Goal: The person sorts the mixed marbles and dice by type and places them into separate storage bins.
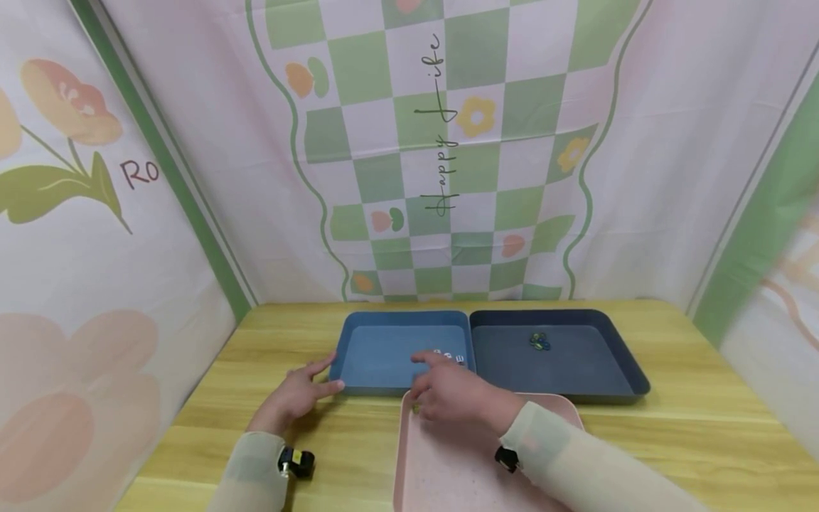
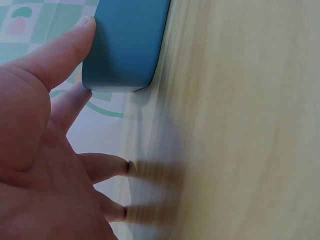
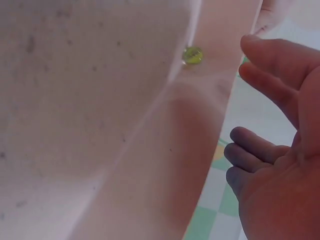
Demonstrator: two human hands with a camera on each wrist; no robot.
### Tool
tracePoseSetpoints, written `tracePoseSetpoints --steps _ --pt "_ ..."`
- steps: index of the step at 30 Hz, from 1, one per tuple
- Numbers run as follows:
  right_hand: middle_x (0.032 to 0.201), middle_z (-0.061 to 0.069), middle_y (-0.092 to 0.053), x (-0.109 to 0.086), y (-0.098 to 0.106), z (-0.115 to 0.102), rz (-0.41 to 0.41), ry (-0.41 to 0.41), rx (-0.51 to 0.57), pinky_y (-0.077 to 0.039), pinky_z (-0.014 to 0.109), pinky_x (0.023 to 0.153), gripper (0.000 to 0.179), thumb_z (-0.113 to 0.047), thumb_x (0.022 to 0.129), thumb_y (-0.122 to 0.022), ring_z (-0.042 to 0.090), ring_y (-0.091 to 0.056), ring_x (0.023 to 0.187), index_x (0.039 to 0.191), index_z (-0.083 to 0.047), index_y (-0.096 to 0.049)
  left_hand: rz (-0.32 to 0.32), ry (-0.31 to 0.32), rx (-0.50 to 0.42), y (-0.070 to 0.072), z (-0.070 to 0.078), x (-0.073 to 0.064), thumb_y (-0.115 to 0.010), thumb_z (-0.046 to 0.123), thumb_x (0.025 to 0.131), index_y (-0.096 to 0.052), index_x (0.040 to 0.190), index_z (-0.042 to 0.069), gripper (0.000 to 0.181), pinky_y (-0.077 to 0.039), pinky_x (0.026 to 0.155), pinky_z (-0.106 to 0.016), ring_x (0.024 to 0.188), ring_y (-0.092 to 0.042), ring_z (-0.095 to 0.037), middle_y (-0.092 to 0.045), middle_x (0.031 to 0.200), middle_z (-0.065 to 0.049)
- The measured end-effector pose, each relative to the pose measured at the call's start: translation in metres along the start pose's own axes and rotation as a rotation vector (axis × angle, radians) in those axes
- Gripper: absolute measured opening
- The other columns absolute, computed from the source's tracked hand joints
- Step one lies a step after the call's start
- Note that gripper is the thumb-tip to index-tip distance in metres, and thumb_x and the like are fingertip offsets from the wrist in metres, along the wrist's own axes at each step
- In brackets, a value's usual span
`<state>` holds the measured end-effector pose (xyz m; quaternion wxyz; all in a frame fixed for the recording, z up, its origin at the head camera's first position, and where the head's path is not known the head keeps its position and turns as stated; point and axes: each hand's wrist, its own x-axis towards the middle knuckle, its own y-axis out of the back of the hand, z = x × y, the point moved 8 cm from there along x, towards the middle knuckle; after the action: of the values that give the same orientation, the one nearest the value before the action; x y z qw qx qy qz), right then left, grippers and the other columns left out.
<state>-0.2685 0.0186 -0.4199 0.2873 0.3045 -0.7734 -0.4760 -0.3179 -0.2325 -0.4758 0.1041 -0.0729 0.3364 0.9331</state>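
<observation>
My left hand (image 1: 297, 395) is at the left end of a blue tray (image 1: 390, 359), its thumb and index finger spread and touching the tray's rim near the front corner. In the left wrist view, the other fingertips (image 2: 117, 167) reach down to the wooden tabletop. Over the far left corner of a pink tray (image 1: 461, 469) hovers my right hand (image 1: 457, 390), its fingers loosely bent with nothing visible between them. A clear yellow-green glass marble (image 3: 192, 55) lies inside the pink tray against its wall, a short way from the right thumb and index finger.
Several small white pieces with dark marks (image 1: 459, 360) lie at the right side of the blue tray. Beside it, a dark grey tray (image 1: 601, 363) holds a cluster of glass marbles (image 1: 539, 341). Fabric curtains (image 1: 537, 249) stand behind the wooden table (image 1: 691, 441).
</observation>
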Motion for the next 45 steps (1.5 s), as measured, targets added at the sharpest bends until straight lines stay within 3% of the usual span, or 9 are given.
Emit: tracePoseSetpoints --steps 2,4,14,21,30,38,45 --pt "0.098 -0.013 -0.073 0.001 -0.002 -0.004 0.004 0.066 -0.062 -0.037 0.048 0.109 0.021 -0.006 0.086 -0.070 0.035 -0.044 0.133 0.103 -0.015 -0.080 0.001 0.002 -0.001 0.000 -0.001 0.000 -0.071 0.045 0.091 -0.040 0.153 0.034 0.070 -0.003 0.107 -0.073 0.143 0.004 -0.054 -0.018 0.161 -0.022" --pt "0.098 -0.014 -0.073 0.001 -0.004 -0.006 0.003 0.101 -0.108 -0.036 0.048 0.110 0.021 -0.005 0.086 -0.070 0.037 -0.046 0.131 0.103 -0.014 -0.080 0.001 0.001 0.000 0.000 -0.001 0.001 -0.071 0.045 0.091 -0.040 0.153 0.035 0.070 -0.003 0.107 -0.073 0.143 0.004 -0.053 -0.018 0.161 -0.022" --pt "0.103 -0.015 -0.072 0.004 -0.012 0.001 -0.013 0.018 -0.158 -0.032 0.049 0.112 0.021 -0.010 0.088 -0.071 0.035 -0.040 0.137 0.101 -0.023 -0.080 -0.001 0.000 0.004 0.000 -0.003 0.002 -0.071 0.046 0.090 -0.040 0.152 0.036 0.070 -0.001 0.106 -0.074 0.143 0.006 -0.054 -0.017 0.161 -0.023" --pt "0.122 -0.002 -0.068 0.002 -0.016 0.004 -0.044 -0.043 -0.146 -0.030 0.049 0.113 0.023 -0.013 0.089 -0.070 0.035 -0.033 0.142 0.106 -0.026 -0.079 -0.003 0.008 0.003 0.001 -0.002 0.002 -0.071 0.047 0.090 -0.040 0.152 0.036 0.070 -0.001 0.106 -0.073 0.143 0.006 -0.053 -0.017 0.161 -0.024" --pt "0.145 0.014 -0.050 0.002 -0.016 0.007 -0.059 -0.093 -0.163 -0.030 0.049 0.114 0.022 -0.014 0.089 -0.072 0.032 -0.032 0.143 0.105 -0.027 -0.079 -0.004 -0.005 0.014 0.000 -0.002 0.003 -0.071 0.046 0.091 -0.039 0.153 0.035 0.070 -0.002 0.107 -0.073 0.143 0.005 -0.054 -0.018 0.160 -0.025" --pt "0.144 0.016 -0.051 0.001 -0.016 0.008 -0.070 -0.104 -0.194 -0.029 0.049 0.114 0.025 -0.010 0.089 -0.071 0.035 -0.034 0.141 0.108 -0.025 -0.078 -0.009 0.012 0.003 0.000 -0.002 0.002 -0.070 0.048 0.091 -0.039 0.153 0.037 0.070 -0.008 0.108 -0.073 0.143 0.001 -0.054 -0.018 0.160 -0.025" --pt "0.145 0.020 -0.048 0.000 -0.018 0.009 -0.075 -0.125 -0.203 -0.029 0.050 0.114 0.016 -0.011 0.087 -0.072 0.037 -0.036 0.140 0.100 -0.019 -0.079 -0.013 0.016 -0.004 -0.001 -0.003 0.001 -0.070 0.048 0.091 -0.039 0.153 0.038 0.070 -0.007 0.107 -0.073 0.143 0.002 -0.054 -0.018 0.160 -0.024"
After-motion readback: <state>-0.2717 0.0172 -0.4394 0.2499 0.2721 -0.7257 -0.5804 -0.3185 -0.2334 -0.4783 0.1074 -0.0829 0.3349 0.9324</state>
